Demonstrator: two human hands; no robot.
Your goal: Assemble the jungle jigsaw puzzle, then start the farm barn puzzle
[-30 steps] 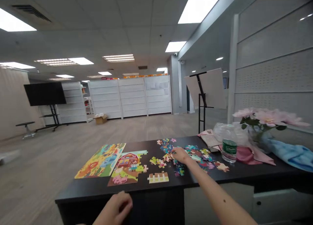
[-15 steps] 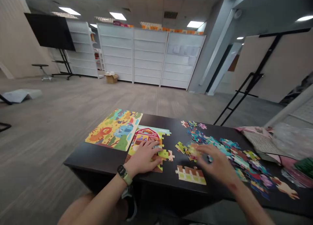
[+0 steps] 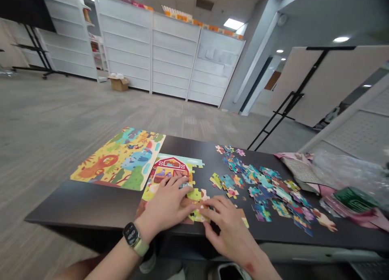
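My left hand (image 3: 170,201) lies flat with its fingers spread on the partly assembled barn puzzle (image 3: 175,163), covering much of its lower half. The thumb reaches toward the puzzle's lower right edge. There my right hand (image 3: 226,223) is bent down, thumb and fingertips closed around a yellow-green puzzle piece (image 3: 199,217) against that edge. Brown and pale fence pieces (image 3: 244,221) show just beyond the right hand, which hides part of them. Whether they join the held piece I cannot tell. A few loose pieces (image 3: 226,182) lie past the right hand.
On the dark table (image 3: 91,203), a finished animal puzzle (image 3: 124,160) lies at the left. Many loose blue and multicoloured pieces (image 3: 267,187) spread across the right side. Clear plastic wrapping (image 3: 343,170) and a pink and green packet (image 3: 352,201) occupy the far right end.
My right hand has moved left, from the loose pieces to the barn puzzle's lower right edge. My left hand stays on the puzzle. The view has turned right.
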